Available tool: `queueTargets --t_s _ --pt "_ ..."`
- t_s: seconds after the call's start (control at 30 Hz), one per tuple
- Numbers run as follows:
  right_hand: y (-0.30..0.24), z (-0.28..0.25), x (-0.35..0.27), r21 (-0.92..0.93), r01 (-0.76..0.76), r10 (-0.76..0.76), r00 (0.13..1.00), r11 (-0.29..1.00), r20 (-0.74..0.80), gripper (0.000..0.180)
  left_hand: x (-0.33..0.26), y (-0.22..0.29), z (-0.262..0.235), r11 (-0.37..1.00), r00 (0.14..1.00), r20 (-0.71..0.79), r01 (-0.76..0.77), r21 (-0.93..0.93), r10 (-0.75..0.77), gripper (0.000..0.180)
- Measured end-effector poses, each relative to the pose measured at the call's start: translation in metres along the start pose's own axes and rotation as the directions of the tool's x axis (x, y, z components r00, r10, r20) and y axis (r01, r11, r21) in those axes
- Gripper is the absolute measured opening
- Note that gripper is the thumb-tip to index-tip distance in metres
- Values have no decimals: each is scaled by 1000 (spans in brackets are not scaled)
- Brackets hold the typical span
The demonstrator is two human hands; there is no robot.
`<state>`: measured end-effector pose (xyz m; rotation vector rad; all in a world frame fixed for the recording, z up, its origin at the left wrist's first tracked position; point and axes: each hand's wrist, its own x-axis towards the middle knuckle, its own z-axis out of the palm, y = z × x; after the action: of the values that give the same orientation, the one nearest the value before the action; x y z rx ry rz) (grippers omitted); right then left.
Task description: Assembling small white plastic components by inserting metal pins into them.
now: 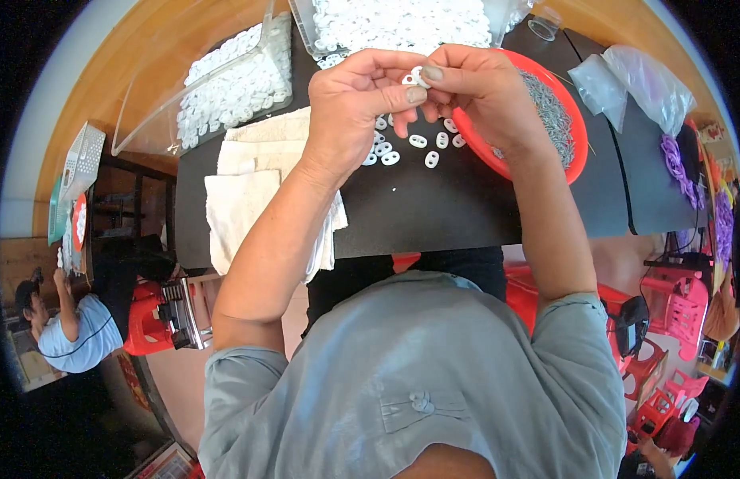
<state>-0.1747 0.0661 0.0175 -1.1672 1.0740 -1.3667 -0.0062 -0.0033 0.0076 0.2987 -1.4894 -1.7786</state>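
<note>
Above the far part of the dark table, my left hand (pixel 350 100) and my right hand (pixel 485 92) meet, thumbs and fingertips pinched. Between them is a small white two-holed oval piece (pixel 418 77); more than one may be held, as the fingers cover part of it. Below the hands, several matching white ovals (pixel 390 158) lie loose on the table. A red basin (pixel 579 148) stands beneath my right wrist, filled with thin grey pieces (pixel 555 120) too small to make out.
Folded cream cloths (pixel 242 195) lie by my left forearm. Beyond them, clear bins (pixel 282 88) hold heaps of white ovals. Plastic bags (pixel 637 84) and purple cord (pixel 679 168) are at the right. Another person (pixel 78 331) works far left. Red stools (pixel 150 319) stand around.
</note>
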Motion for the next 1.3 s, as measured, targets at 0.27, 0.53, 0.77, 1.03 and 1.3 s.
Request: queueTargets --t_s 0.27,0.53,0.77,1.03,1.3 --pt "-2 2 -1 32 -51 51 999 998 3 19 0 -4 -3 1000 996 -86 -23 4 23 22" --pt "-1 2 -2 -56 7 -8 1000 998 -16 16 0 -4 1 999 994 -107 -30 30 33 21" --pt "-2 -2 0 -14 -32 31 999 999 -11 17 -1 -3 2 997 995 -84 -49 58 54 25" --pt "-2 10 -5 -221 55 -69 996 974 -55 17 -5 2 -1 989 990 -130 -36 147 55 21" --pt "3 7 -1 -63 -14 12 1000 998 -26 18 -4 2 -2 993 989 -134 -49 111 63 20"
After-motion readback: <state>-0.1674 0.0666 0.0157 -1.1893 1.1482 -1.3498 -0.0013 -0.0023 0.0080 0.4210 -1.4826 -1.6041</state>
